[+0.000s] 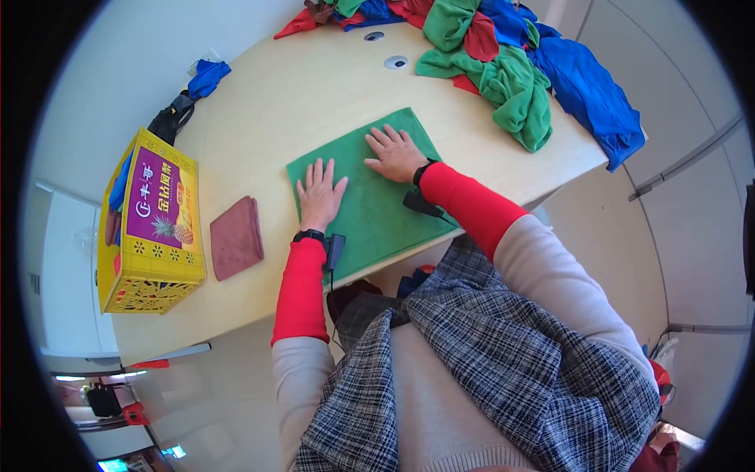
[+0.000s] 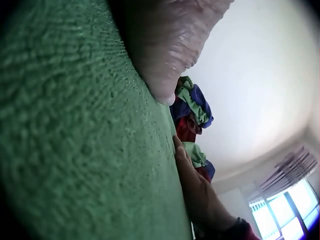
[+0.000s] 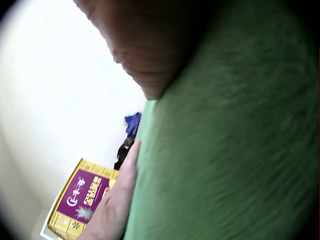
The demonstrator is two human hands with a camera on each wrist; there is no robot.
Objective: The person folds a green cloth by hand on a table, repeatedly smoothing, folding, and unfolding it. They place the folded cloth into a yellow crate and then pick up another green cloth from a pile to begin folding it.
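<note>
Lying flat at near edge of pale wooden table (image 1: 275, 110): square green terry cloth (image 1: 376, 216), fuzzy nap, smooth. Pressing on it, fingers straight and spread: left hand (image 1: 320, 194), right hand (image 1: 395, 153) slightly farther. Sitting beyond: tangled green, blue, red cloths (image 1: 511, 75).

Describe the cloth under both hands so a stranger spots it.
On the pale table, look at the near edge. The green cloth lies flat there under the left hand and right hand. Other greens are crumpled in the far pile; the folded cloth beside it is red.
</note>
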